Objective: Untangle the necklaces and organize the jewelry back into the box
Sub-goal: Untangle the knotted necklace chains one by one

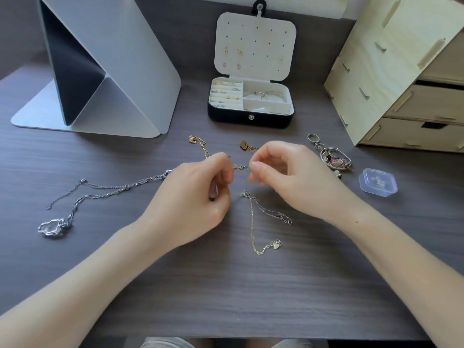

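Left hand (198, 189) and right hand (288, 172) both pinch fine strands of the tangled necklaces (247, 195) at mid-counter (226, 285), chains trailing out left and toward the person, the open jewelry box (251, 118) behind them, a ring (313, 138) off right.

Home desk: wood-grain top (226, 285), plywood drawer organizer (401, 84), jewelry box (251, 118)
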{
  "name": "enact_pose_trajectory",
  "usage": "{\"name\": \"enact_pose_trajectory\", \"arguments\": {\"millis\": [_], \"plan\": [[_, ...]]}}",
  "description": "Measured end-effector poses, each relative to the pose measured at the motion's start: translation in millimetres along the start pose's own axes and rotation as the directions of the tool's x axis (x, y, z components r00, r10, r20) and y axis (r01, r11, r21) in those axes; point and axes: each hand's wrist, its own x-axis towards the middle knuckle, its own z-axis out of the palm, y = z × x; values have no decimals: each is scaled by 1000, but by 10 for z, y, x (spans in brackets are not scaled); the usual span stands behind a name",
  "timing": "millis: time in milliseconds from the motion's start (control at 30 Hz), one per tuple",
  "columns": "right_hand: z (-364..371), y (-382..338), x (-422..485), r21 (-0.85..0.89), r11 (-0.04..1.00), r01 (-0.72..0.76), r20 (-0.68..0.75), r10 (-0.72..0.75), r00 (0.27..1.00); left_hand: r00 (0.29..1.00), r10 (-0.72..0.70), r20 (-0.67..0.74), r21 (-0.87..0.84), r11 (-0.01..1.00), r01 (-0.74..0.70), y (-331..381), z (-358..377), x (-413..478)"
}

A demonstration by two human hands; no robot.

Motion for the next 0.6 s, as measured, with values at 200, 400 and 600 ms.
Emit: {"name": "enact_pose_trajectory", "arguments": {"millis": [200, 400, 600], "plan": [[17, 41, -62, -204, 979, 8, -56, -20, 998, 998, 59, -22, 183, 982, -54, -31, 0, 16], [-69, 85, -396, -390, 920, -31, 19, 42, 999, 957, 290, 25, 316, 905, -283, -9, 4, 8], [-99, 71, -612, -380, 924, -39, 128, 95, 987, 934, 304, 187, 321, 880, -351, -30, 22, -50]]}}
